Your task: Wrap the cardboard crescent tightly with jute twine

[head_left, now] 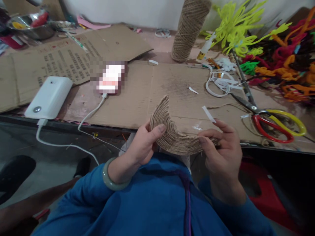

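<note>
Crescent-shaped brown twine piece [182,144] is at the near edge of the pinkish counter [76,103], the left hand [142,144] pinching its left part, the right hand's grip [222,149] pinching its right end.

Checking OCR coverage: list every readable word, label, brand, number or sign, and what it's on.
No text is clear enough to quote.
Printed cardboard sheet: columns of dark characters plus faint red print, too blurred to read.
Small bottle: yellow label, too small to read.
Phone: screen pixelated, unreadable.
Curved cord piece: no print visible.
</note>
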Tool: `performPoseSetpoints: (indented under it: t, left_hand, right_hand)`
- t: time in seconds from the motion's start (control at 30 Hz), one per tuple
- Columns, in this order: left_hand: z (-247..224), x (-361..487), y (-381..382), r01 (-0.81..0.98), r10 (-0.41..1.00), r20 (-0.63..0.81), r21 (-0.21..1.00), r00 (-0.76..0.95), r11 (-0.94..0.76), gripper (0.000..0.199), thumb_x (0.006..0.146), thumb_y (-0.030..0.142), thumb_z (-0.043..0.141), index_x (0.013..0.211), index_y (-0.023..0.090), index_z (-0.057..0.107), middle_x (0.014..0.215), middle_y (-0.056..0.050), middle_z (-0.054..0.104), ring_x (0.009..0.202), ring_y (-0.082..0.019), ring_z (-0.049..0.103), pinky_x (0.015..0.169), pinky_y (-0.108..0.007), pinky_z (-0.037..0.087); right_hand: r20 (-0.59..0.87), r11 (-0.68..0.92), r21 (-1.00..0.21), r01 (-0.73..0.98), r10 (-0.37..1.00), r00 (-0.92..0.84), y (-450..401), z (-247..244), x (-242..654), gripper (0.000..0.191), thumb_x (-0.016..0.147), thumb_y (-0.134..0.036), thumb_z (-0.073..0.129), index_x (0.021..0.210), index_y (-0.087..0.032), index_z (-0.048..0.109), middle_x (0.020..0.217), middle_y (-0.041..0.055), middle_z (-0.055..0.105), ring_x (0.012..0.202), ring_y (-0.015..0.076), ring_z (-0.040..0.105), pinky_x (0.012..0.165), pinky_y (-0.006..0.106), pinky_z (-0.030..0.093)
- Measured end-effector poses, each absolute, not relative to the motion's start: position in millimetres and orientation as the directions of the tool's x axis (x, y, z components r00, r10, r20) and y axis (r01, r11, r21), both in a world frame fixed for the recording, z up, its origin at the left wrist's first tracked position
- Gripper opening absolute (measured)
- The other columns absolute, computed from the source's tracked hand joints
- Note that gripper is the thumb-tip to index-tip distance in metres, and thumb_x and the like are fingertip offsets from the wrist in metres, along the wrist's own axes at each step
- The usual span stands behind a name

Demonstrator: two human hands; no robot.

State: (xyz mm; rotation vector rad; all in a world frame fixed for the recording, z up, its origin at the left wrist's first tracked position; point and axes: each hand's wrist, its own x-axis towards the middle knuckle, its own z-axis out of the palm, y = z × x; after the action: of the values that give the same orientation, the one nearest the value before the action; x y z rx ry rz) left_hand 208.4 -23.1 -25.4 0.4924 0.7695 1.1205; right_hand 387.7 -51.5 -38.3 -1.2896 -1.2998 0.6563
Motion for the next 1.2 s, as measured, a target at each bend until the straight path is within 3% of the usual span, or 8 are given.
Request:
performPoseSetpoints:
  t: [0.1, 0.2, 0.33, 0.43, 0.6, 1.0, 1.2]
  left_hand:
    - [-27.7, 213.1, -26.9, -0.599, 0.919, -0.271, 0.699, 0.285, 0.391, 0.03, 0.068, 0.029, 0.084, 0.092, 0.015, 0.073, 0.094, -0.008, 0.077, 0.098, -0.026, 0.071, 0.091, -0.037, 0.056]
    - [-29.4, 215.6, -27.8, -0.602, 0.925, -0.279, 0.702, 0.26, 0.381, 0.025, 0.069, 0.024, 0.081, 0.092, 0.017, 0.074, 0.094, -0.006, 0.077, 0.1, -0.025, 0.071, 0.095, -0.039, 0.055]
    - [-31.7, 214.8, -26.8, -0.587, 0.942, -0.27, 0.736, 0.202, 0.337, 0.025, 0.067, 0.022, 0.081, 0.091, 0.018, 0.075, 0.093, -0.005, 0.078, 0.099, -0.024, 0.071, 0.096, -0.039, 0.054]
    - [-32.6, 215.0, -28.0, -0.551, 0.945, -0.276, 0.769, 0.173, 0.325, 0.023, 0.066, 0.023, 0.083, 0.088, 0.018, 0.076, 0.09, -0.004, 0.078, 0.091, -0.022, 0.072, 0.093, -0.038, 0.056]
    - [-31.1, 215.9, -32.1, -0.525, 0.957, -0.214, 0.802, 0.196, 0.287, 0.019, 0.069, 0.025, 0.083, 0.087, 0.02, 0.077, 0.088, -0.003, 0.078, 0.088, -0.02, 0.072, 0.092, -0.037, 0.056]
    - [-29.1, 213.7, -29.7, -0.485, 0.957, -0.235, 0.826, 0.169, 0.288, 0.018, 0.068, 0.024, 0.083, 0.084, 0.019, 0.077, 0.085, -0.003, 0.077, 0.083, -0.019, 0.071, 0.085, -0.032, 0.057]
    - [-32.1, 214.7, -29.0, -0.481, 0.955, -0.281, 0.827, 0.096, 0.292, 0.017, 0.063, 0.023, 0.085, 0.076, 0.017, 0.075, 0.074, 0.0, 0.073, 0.069, -0.013, 0.065, 0.068, -0.024, 0.054]
  right_hand:
    - [0.332, 0.262, -0.926, 0.273, 0.909, 0.251, -50.8, -41.0, 381.8, 0.045, 0.081, -0.022, 0.07, 0.121, -0.029, 0.05, 0.075, -0.0048, 0.068, 0.054, 0.0115, 0.058, 0.049, 0.023, 0.045]
    - [0.327, 0.262, -0.918, 0.299, 0.924, 0.195, -52.5, -42.2, 380.0, 0.047, 0.083, -0.021, 0.068, 0.125, -0.029, 0.048, 0.077, -0.0044, 0.069, 0.061, 0.0129, 0.062, 0.055, 0.025, 0.049]
    - [0.397, 0.339, -0.876, 0.343, 0.911, 0.114, -53.7, -33.0, 386.6, 0.049, 0.087, -0.023, 0.064, 0.131, -0.031, 0.045, 0.092, -0.0002, 0.07, 0.084, 0.0168, 0.068, 0.075, 0.033, 0.054]
    - [0.398, 0.355, -0.803, 0.479, 0.917, -0.013, -49.8, -18.7, 389.0, 0.048, 0.088, -0.024, 0.062, 0.132, -0.03, 0.046, 0.097, 0.0021, 0.07, 0.093, 0.0204, 0.068, 0.088, 0.041, 0.052]
    - [0.287, 0.374, -0.666, 0.646, 0.927, -0.241, -36.8, -2.3, 381.7, 0.041, 0.087, -0.023, 0.061, 0.127, -0.026, 0.049, 0.088, 0.0018, 0.07, 0.085, 0.0214, 0.069, 0.078, 0.039, 0.053]
    - [0.356, 0.461, -0.55, 0.697, 0.884, -0.304, -32.3, -3.3, 372.0, 0.038, 0.088, -0.018, 0.056, 0.125, -0.025, 0.047, 0.086, 0.0019, 0.069, 0.078, 0.0212, 0.069, 0.069, 0.035, 0.052]
    - [0.382, 0.508, -0.549, 0.663, 0.859, -0.341, -29.6, -6.6, 366.4, 0.034, 0.086, -0.012, 0.052, 0.118, -0.023, 0.045, 0.08, -0.0003, 0.066, 0.072, 0.0174, 0.066, 0.066, 0.03, 0.05]
